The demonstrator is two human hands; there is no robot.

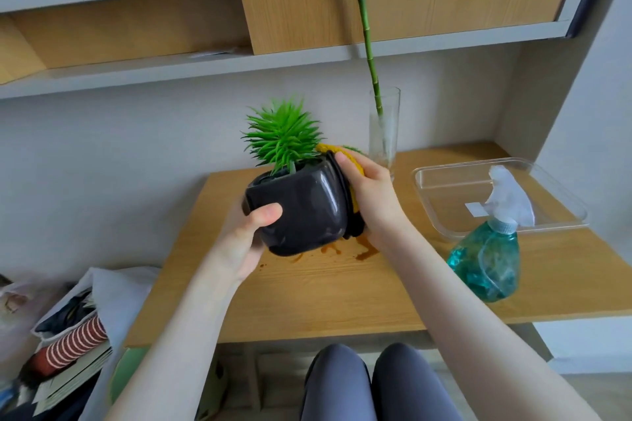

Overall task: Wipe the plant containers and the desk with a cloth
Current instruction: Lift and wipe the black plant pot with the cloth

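Observation:
A glossy black square pot (301, 208) with a spiky green plant (284, 135) is tilted above the wooden desk (342, 290). My left hand (244, 236) grips the pot's left side, thumb on its front face. My right hand (371, 198) presses a yellow cloth with a dark edge (352, 188) against the pot's right side. Brown liquid stains (362, 251) lie on the desk under the pot. A tall clear glass vase (384, 133) with a green stem (367, 44) stands at the back.
A teal spray bottle with a white trigger (489, 260) stands at the desk's right front. Behind it lies a clear plastic tray (547, 181). Shelves (239, 61) hang above. A pile of books and bags (68, 335) sits left of the desk.

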